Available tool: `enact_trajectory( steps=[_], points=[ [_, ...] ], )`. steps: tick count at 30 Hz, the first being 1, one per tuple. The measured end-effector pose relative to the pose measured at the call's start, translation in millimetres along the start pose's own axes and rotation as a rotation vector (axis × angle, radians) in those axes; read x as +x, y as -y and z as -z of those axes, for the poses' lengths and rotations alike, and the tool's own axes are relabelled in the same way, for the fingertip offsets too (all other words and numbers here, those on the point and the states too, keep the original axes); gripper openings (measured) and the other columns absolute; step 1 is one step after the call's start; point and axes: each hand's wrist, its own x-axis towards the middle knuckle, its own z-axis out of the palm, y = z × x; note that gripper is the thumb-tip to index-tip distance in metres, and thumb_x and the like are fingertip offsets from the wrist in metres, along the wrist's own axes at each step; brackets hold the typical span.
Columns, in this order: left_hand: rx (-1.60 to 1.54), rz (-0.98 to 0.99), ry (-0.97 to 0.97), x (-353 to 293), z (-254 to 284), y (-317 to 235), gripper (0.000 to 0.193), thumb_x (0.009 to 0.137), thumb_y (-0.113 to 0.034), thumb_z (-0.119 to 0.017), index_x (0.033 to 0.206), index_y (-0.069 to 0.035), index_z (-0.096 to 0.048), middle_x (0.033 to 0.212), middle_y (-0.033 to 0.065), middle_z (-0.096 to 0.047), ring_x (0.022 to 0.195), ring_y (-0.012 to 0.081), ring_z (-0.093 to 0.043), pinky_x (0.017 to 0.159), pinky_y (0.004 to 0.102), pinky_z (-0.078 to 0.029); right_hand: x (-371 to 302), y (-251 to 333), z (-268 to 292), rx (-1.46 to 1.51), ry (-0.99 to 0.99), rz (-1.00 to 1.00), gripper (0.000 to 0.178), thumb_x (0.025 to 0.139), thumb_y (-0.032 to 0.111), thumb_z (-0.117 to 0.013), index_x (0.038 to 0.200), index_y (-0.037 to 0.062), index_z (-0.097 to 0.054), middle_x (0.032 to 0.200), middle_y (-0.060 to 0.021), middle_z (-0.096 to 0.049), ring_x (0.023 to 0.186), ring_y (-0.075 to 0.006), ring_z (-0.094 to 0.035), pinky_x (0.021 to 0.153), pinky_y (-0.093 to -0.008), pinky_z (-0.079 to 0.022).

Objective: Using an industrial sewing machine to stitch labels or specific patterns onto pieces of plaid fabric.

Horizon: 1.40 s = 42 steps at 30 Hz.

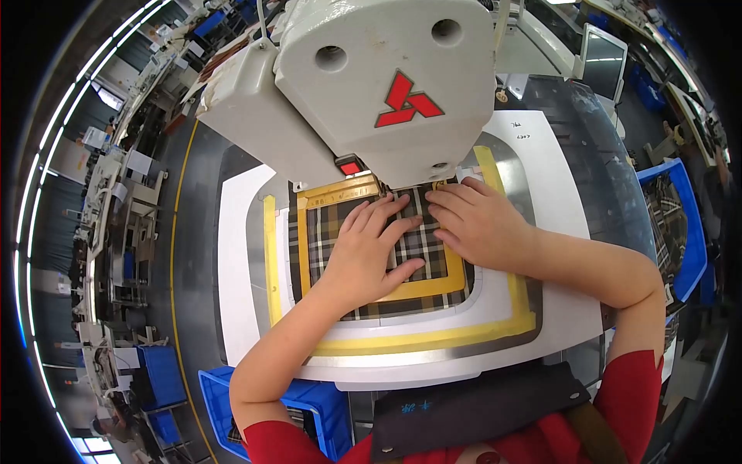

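- Plaid cloth (327, 222) is lying under yellow frame (421, 289), directly beneath left hand (365, 251), far side nearing machine head (398, 77).
- Left hand is resting spread, holding nothing.
- Right hand (483, 226) is resting half-curled at frame's right bar; grip unclear.

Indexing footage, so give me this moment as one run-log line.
left hand: spread over brown-black plaid fabric | right hand: over right side of yellow rectangular frame | white machine head: at frame's far edge

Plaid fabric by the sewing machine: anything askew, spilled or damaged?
Nothing stands out: the plaid fabric looks flat within the yellow frame, beneath the left hand and right hand, with no visible spill or tear.
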Motion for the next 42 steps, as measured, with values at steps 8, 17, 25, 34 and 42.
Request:
enact_trajectory(
  steps=[8, 17, 25, 34, 42],
  points=[
    [-0.034, 0.041, 0.002, -3, 0, -8, 0.06, 0.074, -0.041, -0.074, 0.123, -0.011, -0.056, 0.135, 0.0139, -0.048, 0.131, 0.0349, -0.04, 0.111, 0.0498, -0.026, -39, 41, 19, 0.024, 0.036, 0.211, 0.023, 0.082, 0.021, -0.062, 0.098, 0.0045, -0.063, 0.112, -0.0093, -0.061, 0.112, -0.0239, -0.055, 0.101, -0.0435, -0.039],
    [-0.13, -0.054, 0.061, -9, -2, -7, 0.039, 0.082, -0.024, -0.068, 0.119, -0.014, -0.061, 0.136, 0.0081, -0.052, 0.132, 0.0317, -0.042, 0.112, 0.0503, -0.027, -35, 45, 15, -0.008, 0.012, 0.198, 0.022, 0.081, 0.021, -0.062, 0.095, 0.0044, -0.063, 0.108, -0.0092, -0.061, 0.105, -0.0225, -0.055, 0.101, -0.0405, -0.038],
    [-0.03, -0.122, 0.073, -12, 2, -12, 0.033, 0.085, -0.014, -0.062, 0.118, -0.011, -0.061, 0.134, 0.0067, -0.054, 0.127, 0.0277, -0.048, 0.109, 0.0464, -0.034, -33, 47, 14, -0.026, 0.039, 0.201, 0.025, 0.082, 0.022, -0.066, 0.099, 0.0035, -0.064, 0.109, -0.0089, -0.063, 0.105, -0.0229, -0.057, 0.097, -0.043, -0.041],
    [0.002, -0.112, 0.115, -22, 11, -12, 0.033, 0.085, -0.022, -0.064, 0.117, -0.011, -0.061, 0.134, 0.0066, -0.054, 0.127, 0.0274, -0.047, 0.109, 0.0466, -0.033, -26, 42, 9, -0.021, 0.038, 0.215, 0.026, 0.082, 0.021, -0.066, 0.099, 0.0023, -0.064, 0.11, -0.0096, -0.062, 0.105, -0.0235, -0.056, 0.097, -0.0435, -0.041],
    [-0.025, -0.097, 0.148, -26, 17, -12, 0.042, 0.083, -0.032, -0.068, 0.118, -0.009, -0.061, 0.136, 0.0096, -0.052, 0.129, 0.0295, -0.045, 0.11, 0.0473, -0.031, -18, 35, 4, 0.015, -0.019, 0.199, 0.02, 0.08, 0.016, -0.058, 0.094, 0.0025, -0.062, 0.107, -0.0113, -0.061, 0.103, -0.0246, -0.057, 0.099, -0.0406, -0.041]
  ],
)
